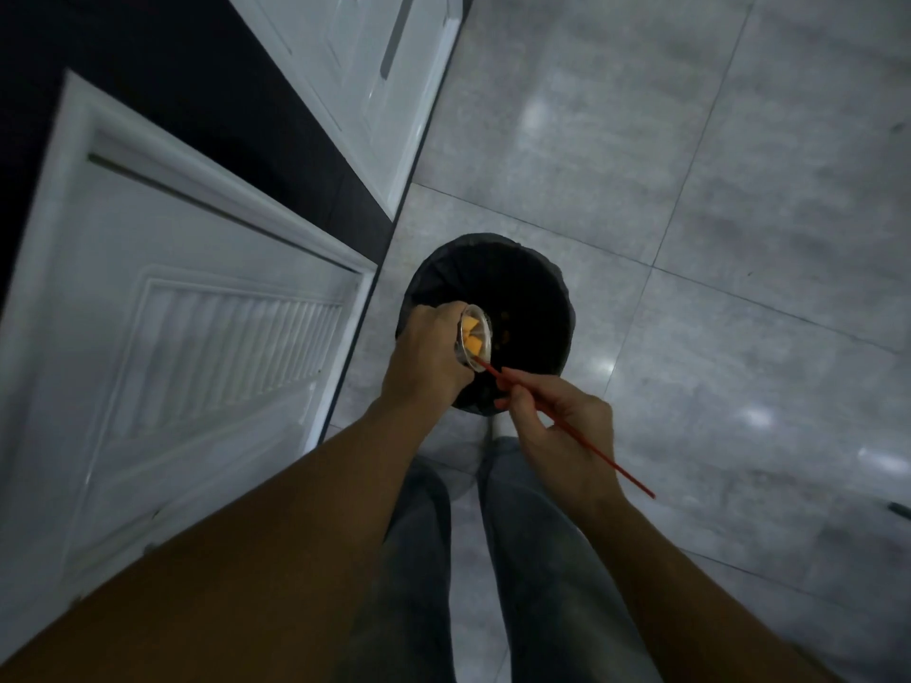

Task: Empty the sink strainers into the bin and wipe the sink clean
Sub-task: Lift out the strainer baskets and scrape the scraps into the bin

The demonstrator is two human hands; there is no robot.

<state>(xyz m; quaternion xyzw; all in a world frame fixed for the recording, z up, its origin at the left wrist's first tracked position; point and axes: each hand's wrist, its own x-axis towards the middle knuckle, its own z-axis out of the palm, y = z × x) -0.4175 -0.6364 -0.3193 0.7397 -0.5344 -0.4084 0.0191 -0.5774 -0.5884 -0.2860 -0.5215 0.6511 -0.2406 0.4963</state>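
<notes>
left hand [428,359]: I'm wrapping it around the sink strainer [474,337], fingers curled on its outer wall, mouth tipped sideways toward the bin.
right hand [557,421]: I'm pinching a thin red stick [567,426] between thumb and fingers, pencil style, its tip reaching into the strainer rim.
strainer contents: orange scraps [472,336] are sitting inside the cup, looking stuck; I'm judging they need prying, not shaking.
strainer position: I'm holding it over the near left edge of the bin opening, not over the middle.
bin [537,308]: round, black liner, standing on the grey floor tiles [690,189] just beside the white cabinet door [187,313]; a few dark bits showing inside, too dim to name.
step in hand: I'm scraping the strainer out into the bin; sink not in view, wiping not yet started.
doing it well: I'm wanting the strainer shifted further over the opening and tipped mouth-down, stick levering from behind the scraps outward so they drop in the liner.
risk: scraps could be flicking onto the floor or my trouser legs [537,559] right below.
</notes>
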